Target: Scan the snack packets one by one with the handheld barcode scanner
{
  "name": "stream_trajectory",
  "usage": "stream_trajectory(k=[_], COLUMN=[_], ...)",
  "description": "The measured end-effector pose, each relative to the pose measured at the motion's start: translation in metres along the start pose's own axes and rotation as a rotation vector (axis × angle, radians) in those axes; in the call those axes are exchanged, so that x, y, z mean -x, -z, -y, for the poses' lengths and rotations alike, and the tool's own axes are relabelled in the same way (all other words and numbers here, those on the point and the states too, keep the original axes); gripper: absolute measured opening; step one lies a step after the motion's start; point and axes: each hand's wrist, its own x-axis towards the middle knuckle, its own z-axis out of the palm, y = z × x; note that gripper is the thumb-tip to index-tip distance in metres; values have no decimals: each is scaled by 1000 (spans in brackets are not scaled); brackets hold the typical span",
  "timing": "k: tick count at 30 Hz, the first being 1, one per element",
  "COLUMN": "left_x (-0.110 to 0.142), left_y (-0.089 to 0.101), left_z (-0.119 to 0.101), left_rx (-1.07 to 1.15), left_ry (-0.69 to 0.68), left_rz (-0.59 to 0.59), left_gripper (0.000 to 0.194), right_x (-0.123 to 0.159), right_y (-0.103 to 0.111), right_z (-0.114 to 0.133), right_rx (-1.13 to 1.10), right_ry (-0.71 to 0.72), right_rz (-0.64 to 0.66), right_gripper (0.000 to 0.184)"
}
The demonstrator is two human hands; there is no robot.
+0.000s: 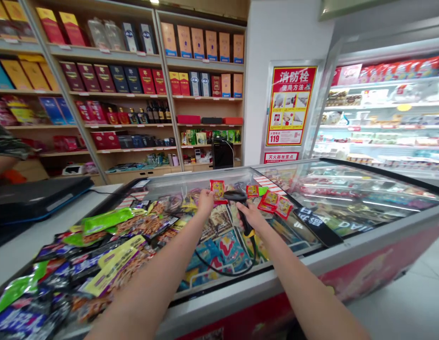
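Note:
My left hand (205,202) pinches the edge of a small red and yellow snack packet (217,189), held up over the glass lid. In my right hand (253,213) is the grip of a black and yellow barcode scanner (236,194), its head pointing left beside the packet. A black cord (236,274) loops down from the scanner's handle across the glass. Just right of the scanner lie more red snack packets (272,202) on the lid. To the left of my forearms spreads a heap of snack bags (109,255) in green, purple and black.
Beneath the packets is a glass-topped chest freezer (347,189). A dark device (38,198) stands on the counter at left, near another person's camouflage sleeve (6,144). Behind are shelves of boxes (120,78) and a lit display fridge (385,111).

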Motion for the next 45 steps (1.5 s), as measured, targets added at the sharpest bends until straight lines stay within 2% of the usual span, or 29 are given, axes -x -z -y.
stream_trajectory(k=[5,10,14,18,22,25,29,34,36,38,41,45], left_x=[8,22,33,41,38,30,16,4,2,0,-3,-5], left_y=[-69,-125,-144,-138,-113,-78,-10,88,123,151,176,180], left_z=[-47,-76,-91,-96,-84,-67,-38,8,25,38,48,50], left_rx=[4,-91,-145,-193,-204,-225,-316,-553,-671,-761,-852,-904], left_ry=[-24,-24,-45,-60,-106,-148,-155,-81,-33,3,20,34], left_rz=[168,275,329,310,304,306,207,98,111,199,355,426], left_gripper=[17,16,19,19,18,17,21,21,20,18,19,27], right_x=[11,23,24,23,24,20,10,-3,-7,-11,-17,-22], right_y=[53,91,104,102,92,81,54,-2,-26,-48,-79,-108], right_z=[10,10,5,2,4,6,5,-4,-5,-4,1,5], right_rx=[-24,-56,-110,-100,-73,-54,-69,-91,-81,-65,-47,-25], right_ry=[19,40,86,58,34,10,44,19,8,-5,-2,4], right_rz=[-224,-358,-420,-422,-404,-350,-244,-124,-60,1,92,146], right_gripper=[34,37,39,39,38,38,36,37,35,34,35,36])
